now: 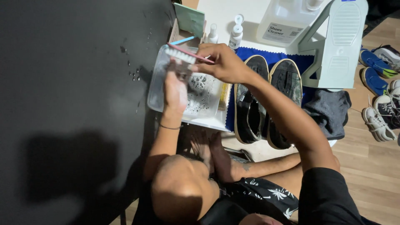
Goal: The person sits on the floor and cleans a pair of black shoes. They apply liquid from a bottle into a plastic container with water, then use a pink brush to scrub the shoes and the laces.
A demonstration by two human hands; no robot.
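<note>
My right hand (223, 62) grips the pink handle of a small brush (183, 53) with white bristles. It holds the brush level above a clear plastic tub (156, 89) of foamy water. My left hand (175, 89) reaches up from below, its fingers pinched on the brush's bristle end. Just right of the tub, a pair of black slip-on shoes (250, 104) lies side by side on a blue towel (275, 58), soles down, openings up.
A yellow-bristled brush (225, 96) lies beside the tub. Two small white bottles (236, 33) and a large clear jug (283, 21) stand behind. A pale green shoe stand (341, 46), a grey cloth (329, 110) and several sneakers (381, 112) are at the right. A black surface (71, 104) fills the left.
</note>
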